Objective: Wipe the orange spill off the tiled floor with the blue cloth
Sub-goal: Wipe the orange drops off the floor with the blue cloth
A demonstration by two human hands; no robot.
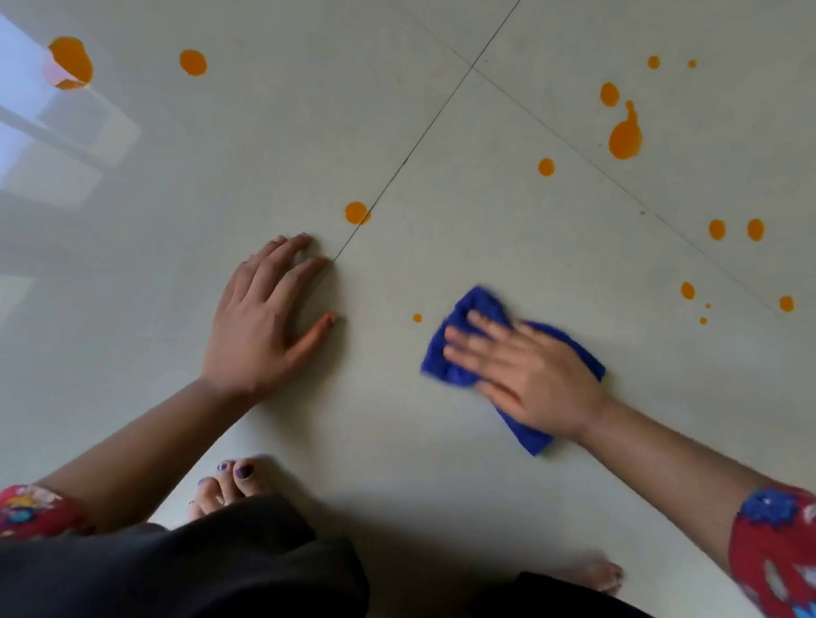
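Orange drops lie scattered over the pale tiled floor (431,460). The largest blob (625,138) is at the upper right, another big one (71,62) at the far left, a round drop (357,213) on the grout line, and a tiny dot (417,317) just left of the cloth. My right hand (524,370) presses flat, fingers straight, on the crumpled blue cloth (446,357) at centre right. My left hand (266,315) rests flat on the floor with fingers spread, left of the cloth and just below the grout-line drop.
My bare feet (229,483) and dark trousers fill the bottom edge. Grout lines cross at the upper middle (471,67). A bright window reflection (5,120) glares on the left tiles. Several small drops (716,229) dot the right side.
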